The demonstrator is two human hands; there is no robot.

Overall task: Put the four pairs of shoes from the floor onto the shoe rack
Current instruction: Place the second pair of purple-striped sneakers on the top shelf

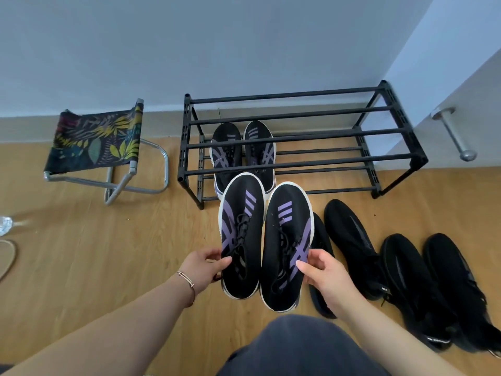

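Observation:
I hold a pair of black shoes with purple stripes in the air in front of the black shoe rack [298,134]. My left hand [202,265] grips the left shoe [241,234] at its side, and my right hand [325,275] grips the right shoe [284,245]. A matching black and purple pair [242,150] stands on the rack's lower shelf, at its left end. On the floor to the right lie several plain black shoes: one [349,240] near the rack, two [428,283] further right, and one [322,267] partly hidden behind my right hand.
A folding stool [95,139] with a leaf-patterned seat stands left of the rack against the wall. A door with a metal handle [452,134] is at the right, close to the rack's end. Wooden floor [108,253] lies open on the left.

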